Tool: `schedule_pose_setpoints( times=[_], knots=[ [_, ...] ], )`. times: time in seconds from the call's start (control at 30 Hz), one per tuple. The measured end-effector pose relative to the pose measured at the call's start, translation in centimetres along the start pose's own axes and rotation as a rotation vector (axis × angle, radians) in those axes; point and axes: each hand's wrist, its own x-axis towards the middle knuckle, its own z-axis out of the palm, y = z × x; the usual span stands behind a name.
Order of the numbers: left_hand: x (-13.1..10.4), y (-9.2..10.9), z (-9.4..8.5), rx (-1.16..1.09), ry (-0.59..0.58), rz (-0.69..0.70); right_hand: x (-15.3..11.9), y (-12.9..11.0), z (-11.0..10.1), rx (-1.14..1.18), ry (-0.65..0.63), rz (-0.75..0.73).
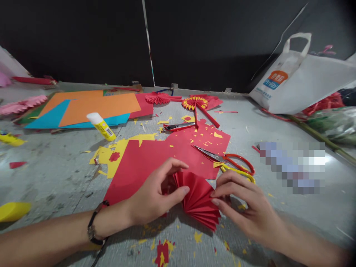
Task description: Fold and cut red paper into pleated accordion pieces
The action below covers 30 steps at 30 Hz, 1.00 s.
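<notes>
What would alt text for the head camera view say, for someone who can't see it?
A person's right hand pinches a pleated red paper fan, the left hand at its other side, over a gray surface strewn with paper scraps. Scissors and red sheets lie just beyond; farther left are a glue stick and orange and blue sheets.

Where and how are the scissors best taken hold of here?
Probably by the looped handles of the scissors, coming from the person's right: the loops lie toward that side, while the pointed blades aim left over the red paper. The right hand looks nearest, though its fingertips are at the edge of the pleated red fan.
</notes>
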Motion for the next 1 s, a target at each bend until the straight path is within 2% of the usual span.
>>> schedule_pose_setpoints(
  times=[0.1,0.2,0.3,0.43,0.6,0.73,0.83,1.0],
  knots=[
    [0.0,-0.2,0.0,0.035,0.152,0.043,0.1,0.1,-0.1,-0.057,0.066,0.003],
    [0.0,-0.2,0.0,0.028,0.175,0.046,0.3,0.2,-0.1,-0.056,0.094,0.038],
    [0.0,-0.2,0.0,-0.035,0.123,0.014,0.4,0.2,-0.1,-0.02,0.112,0.071],
    [0.2,-0.4,0.0,-0.261,-0.002,-0.091,0.4,0.0,0.0,-0.013,0.13,0.065],
    [1.1,-0.5,-0.1,-0.506,-0.026,-0.128,0.4,-0.2,0.1,-0.046,0.171,0.041],
    [1.4,-0.4,-0.3,-0.381,-0.212,-0.236,0.1,0.1,0.1,-0.075,0.171,0.031],
    [1.2,-0.4,-0.3,-0.312,-0.218,-0.243,-0.2,0.5,0.1,-0.128,0.141,-0.019],
    [1.1,-0.5,-0.2,-0.301,-0.238,-0.21,-0.3,0.5,0.3,-0.156,0.02,-0.068]
  ],
)
